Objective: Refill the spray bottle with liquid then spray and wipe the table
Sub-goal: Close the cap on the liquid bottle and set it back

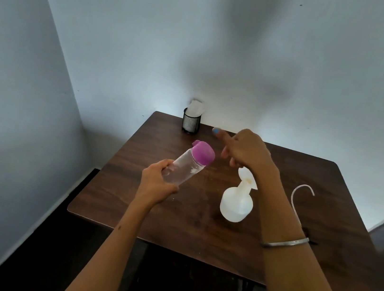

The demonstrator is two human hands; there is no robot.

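Over the dark wooden bench (pixel 199 223), the person's left hand (pixel 157 185) has its grip wrapped round the lower body of a clear bottle (pixel 183 169), tilted with its purple cap (pixel 203 152) up and away. The right hand (pixel 247 151) hovers just beside that cap, fingers loosely spread, one finger pointing out, holding nothing. Below it the white spray bottle (pixel 236 203) stands on the bench with what looks like a funnel (pixel 247 178) in its neck; the spray head's curved tube (pixel 298 201) lies off to the right. A mesh cup (pixel 191 121) with white tissue sits at the far edge.

To my eye the cap comes off next. The trouble I'd watch for: the right forearm hangs close above the funnel, and a careless sweep could knock the spray bottle over. Pouring too fast might also overrun the funnel and flood the bench.
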